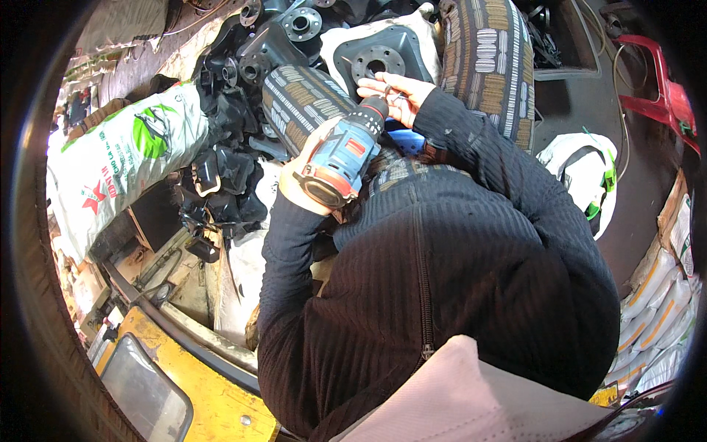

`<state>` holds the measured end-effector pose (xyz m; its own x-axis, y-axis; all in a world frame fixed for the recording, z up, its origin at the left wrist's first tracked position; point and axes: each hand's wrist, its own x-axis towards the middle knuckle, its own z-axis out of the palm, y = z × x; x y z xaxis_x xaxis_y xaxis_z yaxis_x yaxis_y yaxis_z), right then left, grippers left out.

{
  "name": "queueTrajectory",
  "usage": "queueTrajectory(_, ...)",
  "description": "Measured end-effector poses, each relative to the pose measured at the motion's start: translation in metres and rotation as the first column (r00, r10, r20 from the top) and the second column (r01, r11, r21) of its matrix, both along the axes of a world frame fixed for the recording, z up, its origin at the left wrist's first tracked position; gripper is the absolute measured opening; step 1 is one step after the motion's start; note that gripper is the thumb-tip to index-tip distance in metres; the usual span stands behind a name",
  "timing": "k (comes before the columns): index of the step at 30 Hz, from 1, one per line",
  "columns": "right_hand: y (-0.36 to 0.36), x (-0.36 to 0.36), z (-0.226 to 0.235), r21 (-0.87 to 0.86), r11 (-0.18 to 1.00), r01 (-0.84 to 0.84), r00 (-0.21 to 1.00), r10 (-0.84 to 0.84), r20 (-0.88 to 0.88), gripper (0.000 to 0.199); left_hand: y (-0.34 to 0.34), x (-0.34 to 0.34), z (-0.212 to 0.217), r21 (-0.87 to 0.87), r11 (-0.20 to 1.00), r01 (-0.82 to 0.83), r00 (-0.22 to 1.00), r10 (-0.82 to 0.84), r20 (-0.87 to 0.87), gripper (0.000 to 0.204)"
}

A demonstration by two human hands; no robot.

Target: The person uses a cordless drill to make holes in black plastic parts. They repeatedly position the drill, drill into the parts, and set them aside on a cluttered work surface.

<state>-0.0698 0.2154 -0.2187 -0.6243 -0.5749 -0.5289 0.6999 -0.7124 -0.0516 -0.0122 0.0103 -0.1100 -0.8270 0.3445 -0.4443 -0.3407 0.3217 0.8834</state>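
My left hand (296,190) is wrapped round a blue cordless drill (345,156) with orange trim, and its black chuck points up and to the right. At the chuck's tip, the fingers of my right hand (412,94) are bent together round something small and dark that I cannot make out. Just beyond my hands lies a black part with a round, holed flange (377,63), resting on a white sack (426,37) between my patterned trouser legs (487,66). Part of a blue object (407,141) shows below my right wrist.
Black flanged parts (300,25) are heaped at the far left, with more black pieces (228,177) below. A white and green sack (129,158) lies left; another white bag (585,173) sits right. A red frame (659,92) and stacked packages (655,317) stand right, a yellow panel (213,398) lower left.
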Motion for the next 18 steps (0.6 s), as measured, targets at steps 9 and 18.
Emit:
queueTrajectory(9,0.001,-0.005,-0.017,0.052,0.993,0.108,0.982,-0.115,0.153,0.022,0.006,0.005,0.019,-0.188,0.982,0.031,0.990,-0.056,-0.129,0.060)
queueTrajectory(18,0.018,-0.013,-0.056,0.829,0.547,0.120,0.993,-0.072,-0.096,0.034,-0.023,-0.036,0.025,-0.751,0.659,0.035,0.638,-0.593,-0.491,0.032)
